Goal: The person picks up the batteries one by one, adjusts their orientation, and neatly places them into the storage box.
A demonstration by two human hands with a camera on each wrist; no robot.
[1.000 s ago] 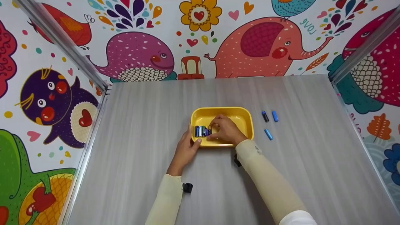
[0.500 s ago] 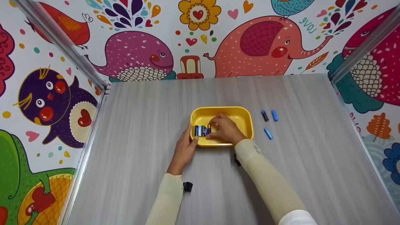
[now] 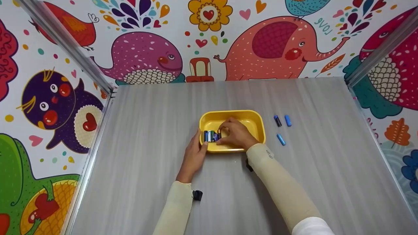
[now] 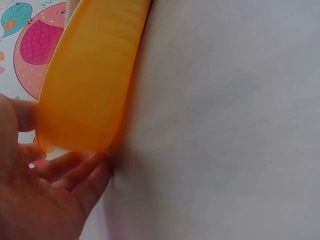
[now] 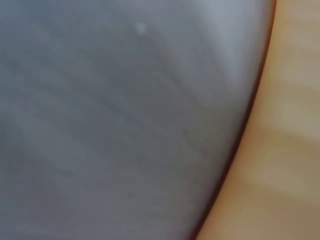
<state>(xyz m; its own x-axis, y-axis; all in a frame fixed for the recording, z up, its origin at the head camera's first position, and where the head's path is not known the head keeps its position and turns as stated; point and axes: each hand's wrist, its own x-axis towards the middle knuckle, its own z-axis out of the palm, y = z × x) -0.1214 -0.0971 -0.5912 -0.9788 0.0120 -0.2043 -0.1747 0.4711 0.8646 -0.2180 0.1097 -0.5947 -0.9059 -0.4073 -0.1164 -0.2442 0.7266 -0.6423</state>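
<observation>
A yellow plastic tray [image 3: 259, 125] sits on the table, and several batteries [image 3: 210, 136] lie side by side at its left end. My left hand [image 3: 193, 158] grips the tray's left end, thumb at the rim; in the left wrist view the fingers [image 4: 82, 175] lie along the outer wall. Inside the tray, my right hand [image 3: 240, 134] pinches the rightmost battery [image 3: 219, 133] of the row by its two ends, between thumb and fingertips. The right wrist view holds only the tray's blurred outer wall [image 5: 280, 165] and the tabletop; the right hand is out of it.
To the right of the tray lie a black battery with a blue end [image 3: 277, 121], a blue battery [image 3: 287, 120] and a light blue battery [image 3: 281, 139]. Walls with printed cartoon animals [image 3: 267, 49] border the grey table [image 3: 147, 130] at the back and sides.
</observation>
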